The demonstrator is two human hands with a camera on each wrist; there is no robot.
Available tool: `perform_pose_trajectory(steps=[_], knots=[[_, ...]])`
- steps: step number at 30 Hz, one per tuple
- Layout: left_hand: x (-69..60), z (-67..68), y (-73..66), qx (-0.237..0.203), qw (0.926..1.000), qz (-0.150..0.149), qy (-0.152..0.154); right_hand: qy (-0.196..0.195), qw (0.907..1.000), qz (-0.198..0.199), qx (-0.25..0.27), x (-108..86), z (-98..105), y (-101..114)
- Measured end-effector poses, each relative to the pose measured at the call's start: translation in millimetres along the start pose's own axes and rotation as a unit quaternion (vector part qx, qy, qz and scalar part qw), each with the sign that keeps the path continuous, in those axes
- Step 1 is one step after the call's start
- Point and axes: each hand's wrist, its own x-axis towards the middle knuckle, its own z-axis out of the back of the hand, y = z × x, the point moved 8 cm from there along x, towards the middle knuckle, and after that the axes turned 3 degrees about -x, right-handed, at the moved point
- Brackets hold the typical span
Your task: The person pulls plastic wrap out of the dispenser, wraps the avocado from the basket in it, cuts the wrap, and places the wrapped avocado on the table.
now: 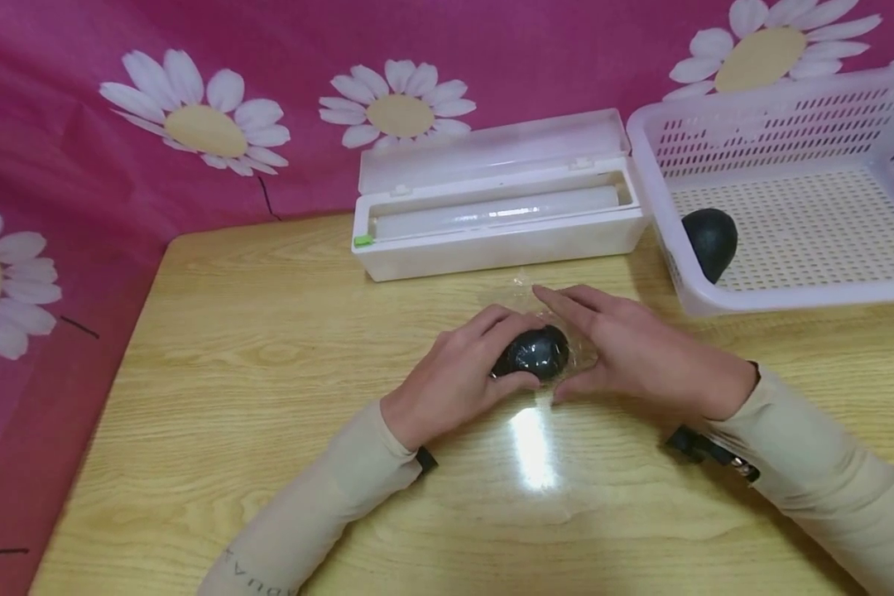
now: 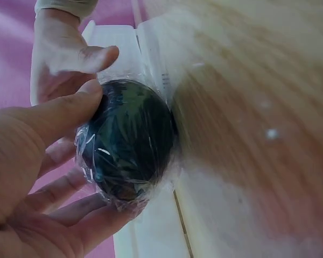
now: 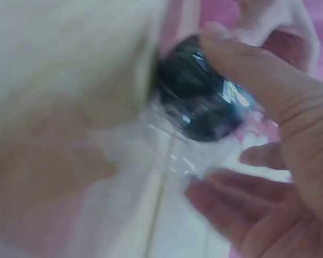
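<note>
A dark, glossy avocado [image 1: 540, 352] lies on the table, covered in crinkled cling film [image 2: 105, 153]. My left hand [image 1: 465, 368] grips it from the left, thumb on the near side and fingers round the far side. On its other side is my right hand [image 1: 633, 352], thumb and fingers spread apart around the loose film [image 3: 172, 156]. The right fingertips lie close to the film's edge; whether they pinch it is hard to see. In the right wrist view, the right thumb [image 3: 247, 64] overlaps the avocado [image 3: 196, 97].
Behind the hands stands a long white film box [image 1: 492, 244], lid up, with a roll of film [image 1: 499, 211] inside. To its right, a white plastic basket [image 1: 790, 294] holds another dark avocado [image 1: 711, 240]. A pink flowered cloth [image 1: 298, 41] hangs behind the wooden table [image 1: 231, 348].
</note>
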Motion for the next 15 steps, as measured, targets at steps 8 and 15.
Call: perform_pose_trajectory(steps=[8,15], knots=[[0.9,0.2,3.7,-0.005,0.9999,0.004,0.01,0.063,0.9962,-0.04,-0.047,-8.0,-1,-17],[1.5,0.0,6.0,-0.013,0.9997,0.005,0.021,0.023,0.9995,-0.016,-0.016,-2.9,3,-17]])
